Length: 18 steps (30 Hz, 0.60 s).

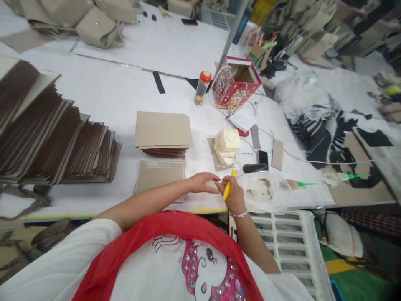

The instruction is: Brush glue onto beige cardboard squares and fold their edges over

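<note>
My right hand [233, 194] is closed around a yellow-handled brush [228, 187], its tip pointing up toward a cream block of glue [227, 145] on a small card. My left hand [203, 182] lies just left of it, fingers stretched toward the right hand and touching it at the fingertips. Both hands hover over the near table edge, beside a single tan panel [159, 176] lying flat. Behind that panel sits a neat stack of tan panels [163, 131].
A long fanned row of brown-edged panels [53, 133] fills the left of the white table [125, 92]. A red-capped bottle [201, 87], a patterned red box [233, 85], a phone [262, 158] and a crumpled plastic bag [266, 192] lie to the right. A white crate [282, 238] stands below the table edge.
</note>
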Motion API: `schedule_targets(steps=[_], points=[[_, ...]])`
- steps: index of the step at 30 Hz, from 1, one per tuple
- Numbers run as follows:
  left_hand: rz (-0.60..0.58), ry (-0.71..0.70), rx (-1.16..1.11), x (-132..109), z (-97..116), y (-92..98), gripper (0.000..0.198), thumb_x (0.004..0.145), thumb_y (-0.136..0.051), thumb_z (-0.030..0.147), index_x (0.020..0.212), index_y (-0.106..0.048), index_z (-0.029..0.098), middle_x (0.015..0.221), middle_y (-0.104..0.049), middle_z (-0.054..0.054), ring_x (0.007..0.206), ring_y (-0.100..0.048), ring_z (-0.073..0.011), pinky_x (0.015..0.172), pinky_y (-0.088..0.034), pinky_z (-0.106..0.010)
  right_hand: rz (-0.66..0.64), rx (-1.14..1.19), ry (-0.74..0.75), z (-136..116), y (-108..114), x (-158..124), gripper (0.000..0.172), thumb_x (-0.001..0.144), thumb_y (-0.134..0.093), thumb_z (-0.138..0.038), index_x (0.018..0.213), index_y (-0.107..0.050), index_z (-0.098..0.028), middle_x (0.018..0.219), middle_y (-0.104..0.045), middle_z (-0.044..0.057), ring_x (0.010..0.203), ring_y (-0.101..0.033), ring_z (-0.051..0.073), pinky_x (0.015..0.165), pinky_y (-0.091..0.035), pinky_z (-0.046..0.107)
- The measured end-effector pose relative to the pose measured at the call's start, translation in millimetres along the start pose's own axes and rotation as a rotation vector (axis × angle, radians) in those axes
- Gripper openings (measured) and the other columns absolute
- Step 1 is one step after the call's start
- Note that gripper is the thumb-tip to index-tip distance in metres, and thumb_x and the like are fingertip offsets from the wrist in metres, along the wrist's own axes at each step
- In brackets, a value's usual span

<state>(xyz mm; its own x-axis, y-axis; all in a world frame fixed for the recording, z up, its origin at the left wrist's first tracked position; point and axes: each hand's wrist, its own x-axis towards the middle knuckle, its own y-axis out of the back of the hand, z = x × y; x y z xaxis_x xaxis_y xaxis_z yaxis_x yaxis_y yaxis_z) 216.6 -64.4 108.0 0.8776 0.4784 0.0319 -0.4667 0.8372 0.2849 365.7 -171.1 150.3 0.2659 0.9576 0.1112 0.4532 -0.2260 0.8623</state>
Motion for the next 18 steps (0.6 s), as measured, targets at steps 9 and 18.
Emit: schedule_targets(steps=[9,18], points=[[-0.018,0.441,-0.114,4,-37,18.0,0.04,0.077,-0.051,0.052,0.06,-0.056,0.015,0.045,-0.046,0.004,0.042,-0.037,-0.0081,0.045,-0.027,-0.021,0.101,-0.141,-0.092,33,3,20,0.036,0.084,-0.042,-0.052,0.093,-0.048,-0.018,0.07,-0.063,0.004,0.061,-0.06,0.018,0.058,-0.041,0.026],[0.138,0.707,0.187,35,-47,22.2,0.045,0.082,-0.046,0.05,0.078,-0.066,0.01,0.066,-0.064,-0.009,0.064,-0.059,-0.0188,0.058,-0.038,-0.026,0.173,-0.29,-0.228,72,42,-10,0.038,0.085,-0.037,-0.053,0.094,-0.047,-0.017,0.068,-0.062,0.005,0.06,-0.058,0.018,0.057,-0.038,0.027]])
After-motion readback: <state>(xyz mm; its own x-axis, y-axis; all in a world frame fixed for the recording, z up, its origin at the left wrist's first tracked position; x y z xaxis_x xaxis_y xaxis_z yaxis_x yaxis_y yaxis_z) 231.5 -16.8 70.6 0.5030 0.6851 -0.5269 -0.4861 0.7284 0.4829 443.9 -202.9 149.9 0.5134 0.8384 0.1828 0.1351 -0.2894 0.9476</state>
